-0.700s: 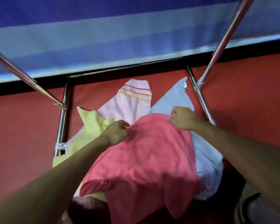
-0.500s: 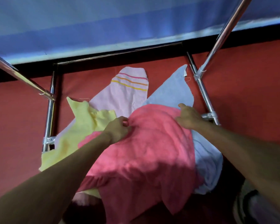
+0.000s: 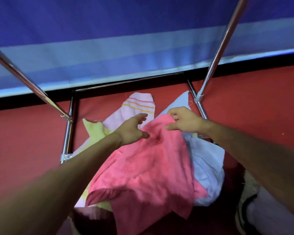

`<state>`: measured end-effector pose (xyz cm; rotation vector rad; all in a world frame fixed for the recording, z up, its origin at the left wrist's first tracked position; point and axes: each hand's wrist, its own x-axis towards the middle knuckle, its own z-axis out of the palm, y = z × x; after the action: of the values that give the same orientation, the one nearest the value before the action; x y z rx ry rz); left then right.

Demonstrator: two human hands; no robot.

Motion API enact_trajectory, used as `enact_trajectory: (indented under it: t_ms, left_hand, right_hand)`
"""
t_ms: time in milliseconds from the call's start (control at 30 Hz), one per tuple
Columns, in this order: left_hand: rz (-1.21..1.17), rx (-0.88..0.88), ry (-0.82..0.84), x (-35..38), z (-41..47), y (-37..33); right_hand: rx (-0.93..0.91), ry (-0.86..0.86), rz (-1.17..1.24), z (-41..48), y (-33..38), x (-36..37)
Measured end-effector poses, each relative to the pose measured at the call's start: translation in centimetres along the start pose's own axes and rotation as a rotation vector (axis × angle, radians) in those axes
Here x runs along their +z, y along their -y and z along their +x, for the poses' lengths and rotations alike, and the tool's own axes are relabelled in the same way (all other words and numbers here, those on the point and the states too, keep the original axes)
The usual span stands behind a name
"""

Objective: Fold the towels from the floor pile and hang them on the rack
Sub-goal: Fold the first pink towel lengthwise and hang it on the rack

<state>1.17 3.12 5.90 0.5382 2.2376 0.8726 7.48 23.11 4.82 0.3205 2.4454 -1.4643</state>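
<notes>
1. Red floor (image 3: 24,141) fills most of my view, with a blue striped cloth (image 3: 143,31) hanging along the far side. The rack (image 3: 29,82) slants down at the left to its foot on that floor.
2. Just right of that leg, a yellow towel (image 3: 95,131) and a pale striped towel (image 3: 136,106) lie spread out and partly covered. I judge that they are waiting their turn.
3. I have the left hand (image 3: 132,129) open, fingers stretched forward above the striped towel and the thumb at the pink towel's left edge. It grips nothing. I read it as reaching for the far edge, to match the other hand's hold.
4. The pink towel (image 3: 148,167), the one being worked, lies crumpled on top of the heap between the rack's legs, its near end hanging toward me. I cannot tell whether a rail carries it.
5. The right hand (image 3: 185,121) pinches the pink towel's far edge between curled fingers and thumb. Holding it at the edge should give a straight line to fold along.
6. A pale blue towel (image 3: 209,160) lies under and to the right of the pink one, near the right upright (image 3: 217,53).
</notes>
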Motion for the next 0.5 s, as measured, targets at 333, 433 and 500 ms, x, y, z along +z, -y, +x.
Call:
enact_trajectory:
  t_ms: [333,433,500]
  left_hand:
    - [-0.239,0.238,-0.074,-4.9,-9.6,-8.9]
    - [-0.276,0.309,-0.121,-6.2,-13.6,-10.8]
    - [-0.283,0.325,-0.198,-6.9,-16.0,-12.0]
  right_hand:
    - [-0.201,-0.003,-0.137,-8.6,13.8,-4.8]
    - [-0.216,-0.052,-0.355,-11.6,15.9,-5.8]
    - [-0.232,-0.087,-0.488,-13.5,17.3,-6.0]
